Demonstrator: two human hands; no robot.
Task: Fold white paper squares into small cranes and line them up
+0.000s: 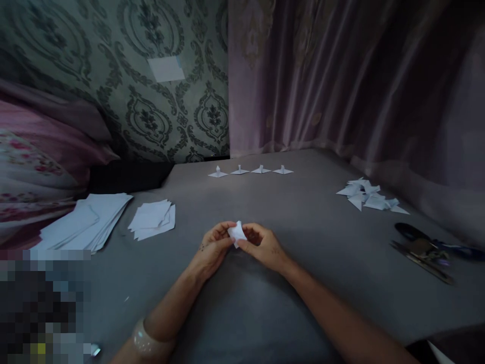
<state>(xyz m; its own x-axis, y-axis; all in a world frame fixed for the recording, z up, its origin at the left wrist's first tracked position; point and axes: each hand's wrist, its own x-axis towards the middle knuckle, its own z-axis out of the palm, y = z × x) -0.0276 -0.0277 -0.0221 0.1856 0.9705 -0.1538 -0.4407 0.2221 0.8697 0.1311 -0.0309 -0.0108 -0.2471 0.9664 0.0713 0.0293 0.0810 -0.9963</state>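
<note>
Between my two hands is a small folded piece of white paper [238,232], held above the grey surface near the middle of the view. My left hand [215,246] pinches its left side between thumb and fingers. On the other side, my right hand [265,245] grips the paper's right edge the same way, thumb towards me. Part of the paper is hidden behind the fingertips. Beyond the hands, several folded white paper figures [261,170] with flat pointed sides stand in a row.
To the left lie a stack of large white sheets [85,220] and a pile of smaller paper pieces [153,217]. A heap of folded paper shapes [369,194] lies at the right, with scissors [422,268] nearer. Curtains [303,76] and a patterned wall [170,30] close off the back.
</note>
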